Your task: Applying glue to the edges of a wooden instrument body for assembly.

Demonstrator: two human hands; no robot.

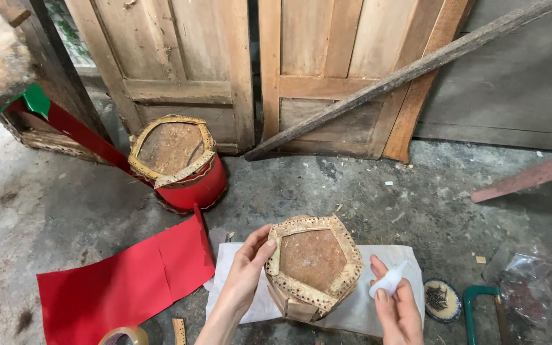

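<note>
1. Rust-brown and hexagonal, a small drum frame with a studded, perforated rim sits on a white cloth spread on the concrete floor.
2. The person's left hand steadies its left edge, fingers closed against the rim.
3. The right hand pinches a small white bottle, fingers clamped on it just beside the frame.
4. Judging by this, gluing is in hand; the next move calls for aiming the bottle's tip along the rim.
5. Red paper and a red-wrapped drum lie nearby.

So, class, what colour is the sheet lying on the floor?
Red, clearest in the head view: the sheet.
</note>
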